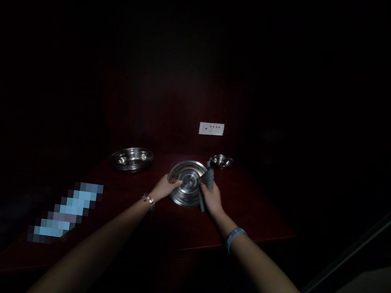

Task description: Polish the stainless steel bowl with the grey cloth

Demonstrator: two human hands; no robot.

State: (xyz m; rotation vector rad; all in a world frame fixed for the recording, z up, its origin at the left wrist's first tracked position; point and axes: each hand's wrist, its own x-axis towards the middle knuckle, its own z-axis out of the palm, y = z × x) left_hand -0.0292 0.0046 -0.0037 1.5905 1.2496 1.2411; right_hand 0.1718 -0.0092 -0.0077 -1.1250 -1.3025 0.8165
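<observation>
A round, shiny steel plate [186, 194] with a raised rim is held above the dark red table. My left hand [164, 188] grips its left edge, thumb over the rim and the other fingers hidden beneath. At the opposite edge my right hand [213, 198] is closed on a grey-green cloth [207, 179], which lies folded over the rim of the plate. Whether the right fingers also support the plate from below cannot be seen.
Several nested steel dishes [132, 159] stand at the back left of the table [244, 210]. A smaller steel bowl [222, 161] sits at the back right. A white socket panel [211, 129] is on the wall behind. At the left lies a blurred-out bluish rectangle [69, 211].
</observation>
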